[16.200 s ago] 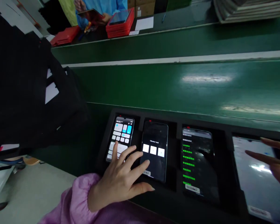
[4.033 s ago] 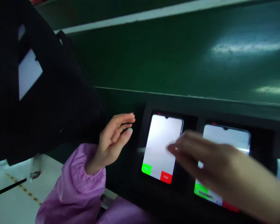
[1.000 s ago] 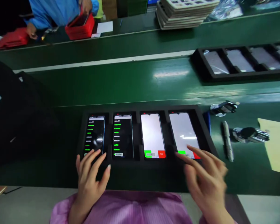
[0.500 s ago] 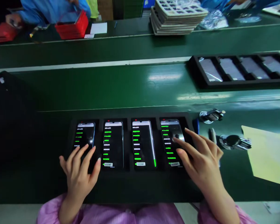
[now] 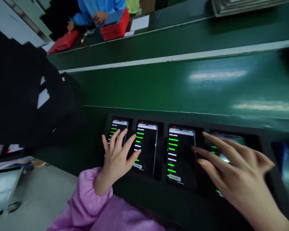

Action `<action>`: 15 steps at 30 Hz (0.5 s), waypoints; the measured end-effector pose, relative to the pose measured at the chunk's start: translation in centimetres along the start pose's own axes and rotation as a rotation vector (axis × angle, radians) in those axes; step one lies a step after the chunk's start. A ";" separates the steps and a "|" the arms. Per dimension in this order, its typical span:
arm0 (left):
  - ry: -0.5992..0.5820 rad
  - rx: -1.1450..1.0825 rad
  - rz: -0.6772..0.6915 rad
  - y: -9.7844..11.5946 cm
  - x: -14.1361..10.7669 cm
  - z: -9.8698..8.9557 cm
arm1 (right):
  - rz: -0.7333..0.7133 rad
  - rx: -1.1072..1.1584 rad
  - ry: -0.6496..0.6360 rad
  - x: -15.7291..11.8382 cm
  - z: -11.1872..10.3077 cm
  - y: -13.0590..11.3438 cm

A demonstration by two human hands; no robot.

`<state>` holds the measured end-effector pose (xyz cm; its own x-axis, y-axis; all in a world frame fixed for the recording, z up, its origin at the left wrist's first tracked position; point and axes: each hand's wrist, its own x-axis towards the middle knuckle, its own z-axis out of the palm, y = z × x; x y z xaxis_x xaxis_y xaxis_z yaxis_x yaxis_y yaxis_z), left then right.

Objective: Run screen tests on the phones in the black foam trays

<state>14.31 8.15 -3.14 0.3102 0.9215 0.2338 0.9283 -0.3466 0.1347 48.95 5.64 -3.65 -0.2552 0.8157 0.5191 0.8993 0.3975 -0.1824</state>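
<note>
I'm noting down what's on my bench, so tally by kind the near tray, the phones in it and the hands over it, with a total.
Tray: 1
Phones: 4, the rightmost mostly hidden
Hands: 2, left hand and right hand
Total: 7

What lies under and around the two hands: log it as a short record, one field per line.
Left grip: open, fingers spread over leftmost phone; contact unclear
Right grip: open, fingers between third phone and rightmost phone
Holder: black tray, four phones in a row
Screens: green lines on all four; rightmost partly hidden
Far side: red trays, white sheet, person in blue
</note>
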 end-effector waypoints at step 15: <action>0.103 -0.008 -0.214 -4.5 -1.4 -1.2 | 0.138 0.247 -0.001 -3.1 -0.1 -1.8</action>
<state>9.44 8.24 -2.95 0.0831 0.9516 0.2959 0.9689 -0.1466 0.1994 48.14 2.34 -4.89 -0.1370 0.8695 0.4745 0.8117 0.3731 -0.4493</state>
